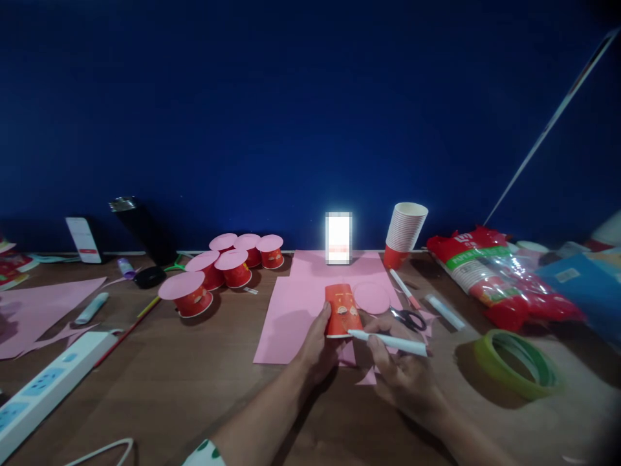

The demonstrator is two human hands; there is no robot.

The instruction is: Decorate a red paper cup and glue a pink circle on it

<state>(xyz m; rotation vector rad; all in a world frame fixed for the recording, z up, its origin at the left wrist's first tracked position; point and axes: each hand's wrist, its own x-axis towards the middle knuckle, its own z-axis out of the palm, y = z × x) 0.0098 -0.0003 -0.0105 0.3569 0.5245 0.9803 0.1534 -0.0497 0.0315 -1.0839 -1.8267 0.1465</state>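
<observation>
A red paper cup [343,309] with gold print is in my left hand [320,346], its white rim turned down toward me. Fingers of that hand wrap round the cup's left side. My right hand [400,369] grips a white pen [392,341], and the pen's tip is at the cup's rim. Just behind the cup lies a round pink paper disc [372,298] on pink sheets [281,323]. Black-handled scissors [409,318] rest beyond my right hand, partly hidden by it. A small pink scrap [369,377] is between my hands.
Several red cups topped with pink discs [233,260] stand left of centre. At the back are a lit phone [338,238] and a cup stack [406,228]. On the right lie a red bag [499,272] and green tape [519,364]. A power strip [53,382] is left.
</observation>
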